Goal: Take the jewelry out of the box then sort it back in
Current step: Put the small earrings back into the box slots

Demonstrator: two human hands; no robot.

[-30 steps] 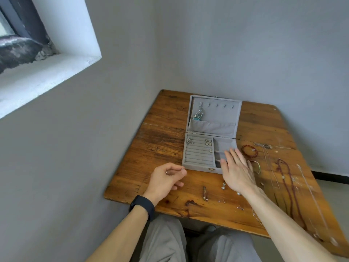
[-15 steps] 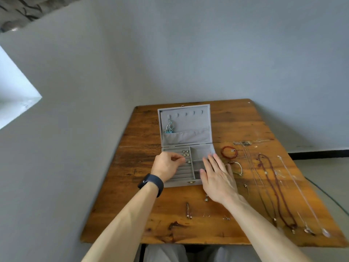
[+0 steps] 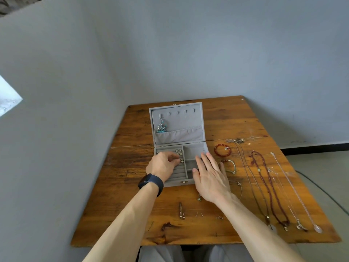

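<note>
Few rings point(image 3: 178, 153), one pendant point(image 3: 161, 127) boxed; necklaces point(image 3: 264, 178), bracelets point(image 3: 222, 149), earrings point(image 3: 199, 215) unsorted on table point(image 3: 132, 205); left hand point(image 3: 163, 165) curled over rings, pinch unclear; right hand point(image 3: 211, 178) spread flat on box point(image 3: 179, 120).

Left hand point(image 3: 163, 165) sat curled over the ring rows of the box point(image 3: 177, 120). Whatever lay under my fingertips was hidden, and so were most of the rows. I could not tell if I pinched anything. Right hand point(image 3: 209, 178) covered the box's near right corner and part of a bangle point(image 3: 233, 165). Studs point(image 3: 199, 215) on the table point(image 3: 132, 205) were too small to tell their type. Pendants point(image 3: 318, 229) at the chain ends were small and blurred. Both my forearms ran off the bottom edge. White ledge point(image 3: 9, 99) was cut by the left edge.
</note>
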